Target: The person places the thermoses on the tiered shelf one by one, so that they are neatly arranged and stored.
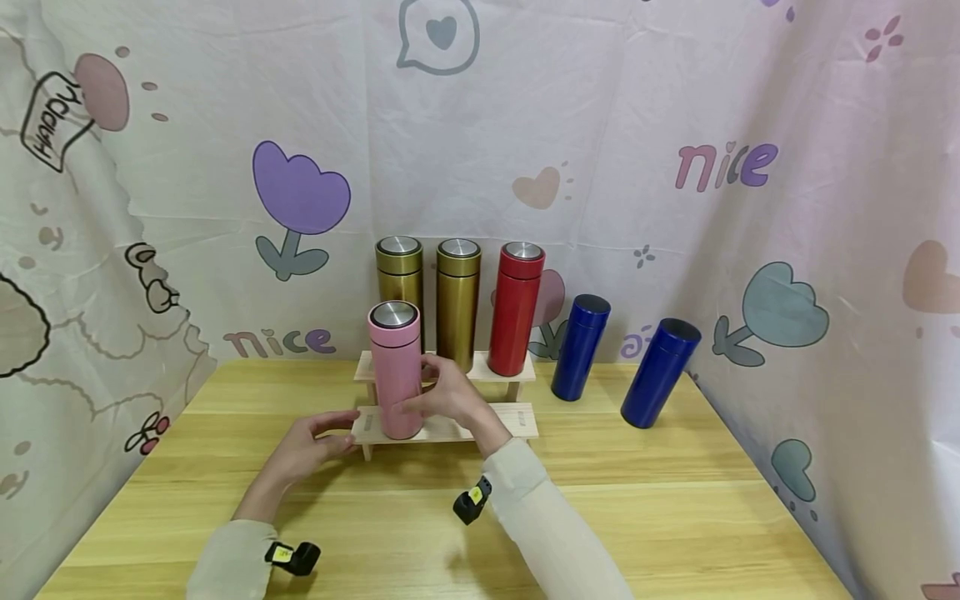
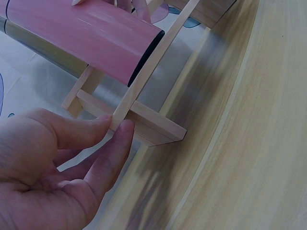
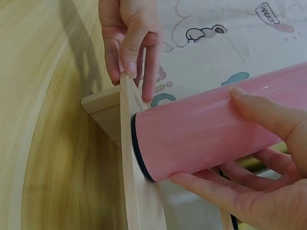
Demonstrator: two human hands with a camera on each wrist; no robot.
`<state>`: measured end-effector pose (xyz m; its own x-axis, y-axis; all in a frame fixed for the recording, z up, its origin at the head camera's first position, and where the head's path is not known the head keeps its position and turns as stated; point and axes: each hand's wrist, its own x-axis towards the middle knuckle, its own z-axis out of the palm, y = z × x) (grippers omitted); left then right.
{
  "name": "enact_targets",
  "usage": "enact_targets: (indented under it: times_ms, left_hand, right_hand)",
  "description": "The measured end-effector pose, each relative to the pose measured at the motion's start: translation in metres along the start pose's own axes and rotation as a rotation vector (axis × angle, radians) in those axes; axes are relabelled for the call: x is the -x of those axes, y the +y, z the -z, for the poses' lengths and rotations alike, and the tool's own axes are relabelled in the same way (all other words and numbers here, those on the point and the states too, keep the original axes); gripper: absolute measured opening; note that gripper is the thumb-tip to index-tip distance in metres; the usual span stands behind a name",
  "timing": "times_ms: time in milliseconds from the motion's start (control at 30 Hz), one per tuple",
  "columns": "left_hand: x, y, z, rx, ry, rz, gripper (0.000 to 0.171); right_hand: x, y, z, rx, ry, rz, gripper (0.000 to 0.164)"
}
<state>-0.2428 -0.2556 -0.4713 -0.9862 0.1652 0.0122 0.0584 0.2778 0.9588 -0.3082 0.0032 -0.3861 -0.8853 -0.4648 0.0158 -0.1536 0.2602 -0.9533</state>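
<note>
In the head view a pink thermos [image 1: 397,375] with a silver-topped lid stands upright on the lower front step of a two-tier wooden rack [image 1: 450,429]. My right hand [image 1: 447,392] grips the thermos from its right side, thumb in front and fingers behind; the right wrist view shows its black base on the board. My left hand [image 2: 62,163] pinches the left end of the lower step between thumb and finger. On the upper step stand two gold thermoses [image 1: 457,308] and a red thermos [image 1: 516,312]; the pink one partly hides the left gold one.
Two blue thermoses, a nearer one [image 1: 660,373] and a farther one [image 1: 581,348], stand on the wooden table [image 1: 405,533] right of the rack. A printed cloth [image 1: 600,108] hangs behind and along both sides of the table.
</note>
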Motion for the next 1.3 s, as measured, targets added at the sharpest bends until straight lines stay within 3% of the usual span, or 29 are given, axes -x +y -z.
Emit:
enact_targets:
  times_ms: [467,700,833,1300]
  left_hand:
    - [0.0,0.002,0.0,-0.002,0.009,-0.003,0.051]
    - [0.0,0.002,0.0,-0.006,0.002,0.003,0.051]
    - [-0.001,0.001,0.0,0.001,0.002,0.001,0.051]
    - [0.0,0.001,0.0,-0.003,0.006,0.002,0.052]
  right_hand:
    - [0.0,0.0,0.001,0.018,-0.013,0.0,0.077]
    - [0.002,0.0,0.002,0.116,0.001,0.024,0.077]
    - [0.005,0.001,0.005,0.103,-0.003,0.03,0.074]
    - [0.03,0.009,0.046,0.113,-0.059,0.046,0.068]
